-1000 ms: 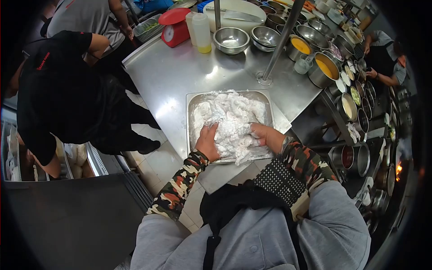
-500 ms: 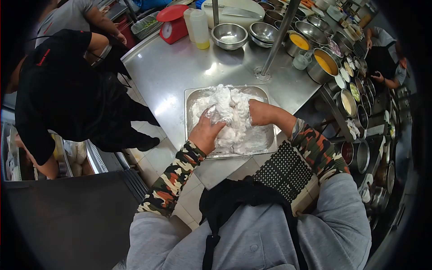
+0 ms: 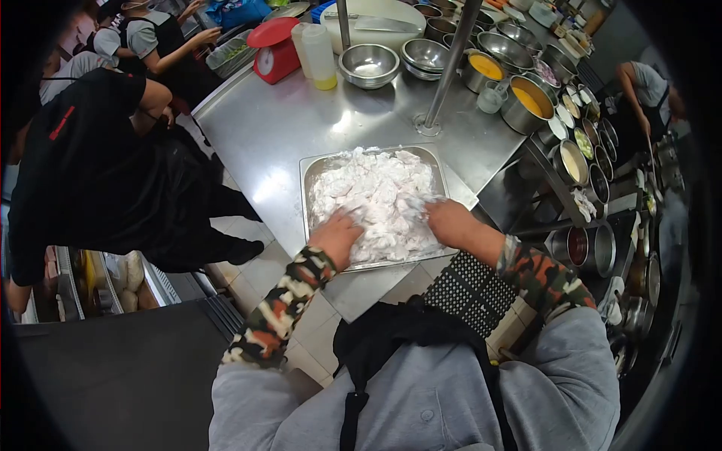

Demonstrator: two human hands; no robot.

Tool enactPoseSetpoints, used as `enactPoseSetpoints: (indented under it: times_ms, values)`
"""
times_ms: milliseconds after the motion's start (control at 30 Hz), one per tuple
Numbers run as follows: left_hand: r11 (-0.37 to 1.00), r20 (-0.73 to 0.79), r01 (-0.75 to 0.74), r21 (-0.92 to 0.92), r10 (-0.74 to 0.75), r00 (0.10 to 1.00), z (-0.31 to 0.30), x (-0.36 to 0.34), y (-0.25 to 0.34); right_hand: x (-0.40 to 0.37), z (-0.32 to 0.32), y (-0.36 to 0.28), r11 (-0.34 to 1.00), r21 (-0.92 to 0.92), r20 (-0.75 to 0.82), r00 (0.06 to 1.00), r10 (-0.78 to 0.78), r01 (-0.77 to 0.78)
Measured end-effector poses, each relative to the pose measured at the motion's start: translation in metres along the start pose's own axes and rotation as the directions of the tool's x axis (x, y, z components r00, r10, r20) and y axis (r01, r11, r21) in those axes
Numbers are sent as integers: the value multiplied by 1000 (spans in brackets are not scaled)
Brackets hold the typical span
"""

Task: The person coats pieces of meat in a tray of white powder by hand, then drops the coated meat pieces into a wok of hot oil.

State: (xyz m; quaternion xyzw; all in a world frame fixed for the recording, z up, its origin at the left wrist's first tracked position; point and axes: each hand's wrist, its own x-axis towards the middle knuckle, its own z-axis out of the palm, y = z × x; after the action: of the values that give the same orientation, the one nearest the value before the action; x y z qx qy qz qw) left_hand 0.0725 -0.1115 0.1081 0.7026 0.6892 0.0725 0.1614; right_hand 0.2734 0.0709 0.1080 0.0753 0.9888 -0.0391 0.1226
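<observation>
A rectangular steel pan [image 3: 445, 169] sits near the front corner of the steel table. Pale pinkish pieces thickly coated in white, flour-like powder [image 3: 383, 188] fill it; they look like raw meat, though the coating hides their kind. My left hand [image 3: 338, 234] rests over the left front part of the pan, fingers stretched into the coated pieces. At the right side, my right hand [image 3: 456, 223] reaches in with its fingers apart, touching the heap. White powder covers both sets of fingertips, which are a little blurred. Neither hand appears to grip anything.
A metal post [image 3: 444, 83] rises from the table behind the pan. Farther back stand steel bowls [image 3: 368, 66], a squeeze bottle [image 3: 321, 56] and a red scale [image 3: 277, 49]. Pots of orange liquid [image 3: 529, 101] line the right. A person in black [image 3: 105, 173] bends close on my left.
My hands have come down and apart from the lifted white heap, which now lies spread lower across the pan. The right hand, earlier mostly hidden behind it, shows now.
</observation>
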Motion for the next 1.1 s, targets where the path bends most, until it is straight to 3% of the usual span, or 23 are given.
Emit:
enactPoseSetpoints:
  times_ms: [100, 167, 200, 267, 300, 333, 400, 433, 467, 533, 600, 667, 700, 767, 800, 867, 900, 967, 1033, 1067, 1100]
  values:
    - [991, 136, 94, -93, -81, 987, -17, -17, -8, -9, -22, -4, 998, -10, -87, 994, 60, -61]
    - [985, -91, 103, -140, -116, 989, -19, -14, -17, -2, -41, -13, 982, 95, -239, 954, 182, -164]
    - [985, -97, 101, -142, -116, 989, -20, -6, -22, 5, -42, -12, 983, 89, -240, 954, 181, -164]
    - [918, -325, 138, -372, -268, 907, -12, 4, -31, 15, -29, -15, 961, 96, 69, 965, 254, -260]
    - [958, -404, 99, -270, -206, 891, -8, 6, -38, 18, -28, -16, 966, 126, -80, 968, 238, -227]
    - [960, -424, 91, -264, -200, 883, -8, 10, -46, 22, -34, -7, 968, 109, -95, 967, 238, -227]
    - [860, -497, 72, -505, -359, 790, 3, 4, -51, 17, -35, -6, 910, 179, -182, 896, 405, -374]
    - [818, -515, 153, -555, -482, 709, 4, 2, -53, 21, -17, 11, 857, 328, -261, 834, 487, -398]
    - [821, -516, 145, -553, -474, 714, 3, 2, -57, 19, -1, 26, 853, 329, -263, 828, 495, -405]
    - [763, -536, 420, -492, -645, 545, 2, -6, -64, 13, 5, 40, 850, 101, -179, 831, 527, -518]
    - [583, -195, 560, -588, -775, 601, 32, -3, -87, 11, 1, 30, 794, 188, -247, 754, 608, -579]
    - [379, -40, 423, -823, -781, 623, 81, 6, -121, 7, -1, 29, 496, 530, 44, 607, 794, -687]
    - [309, 1, 356, -882, -755, 656, 89, 13, -124, 9, 44, 43, 576, 565, -172, 598, 783, -591]
    - [213, 37, 255, -943, -695, 718, 84, 22, -107, -4, 38, 40, 447, 746, -89, 591, 802, -495]
    - [158, 57, 213, -964, -662, 747, 76, 28, -94, -18, 38, 32, 520, 697, -222, 542, 811, -493]
    - [36, 91, 143, -989, -612, 785, 57, 41, -57, -53, 37, 35, 264, 751, 89, 489, 868, -605]
    - [-8, 103, 122, -992, -590, 801, 54, 51, -37, -81, 48, 30, 242, 774, 29, 414, 910, -585]
    - [12, 90, 112, -994, -523, 847, 62, 81, 1, -140, 68, 36, 209, 801, -37, 302, 953, -562]
    - [326, -62, 81, -942, -405, 912, 93, 122, 43, -218, 100, 37, 91, 848, -46, 99, 994, -523]
    - [748, -311, 38, -662, -321, 895, 123, 151, 67, -265, 101, 35, 6, 856, 14, 35, 999, -516]
    - [728, -269, 34, -685, -296, 916, 136, 177, 109, -318, 97, 35, -74, 860, 71, -26, 997, -506]
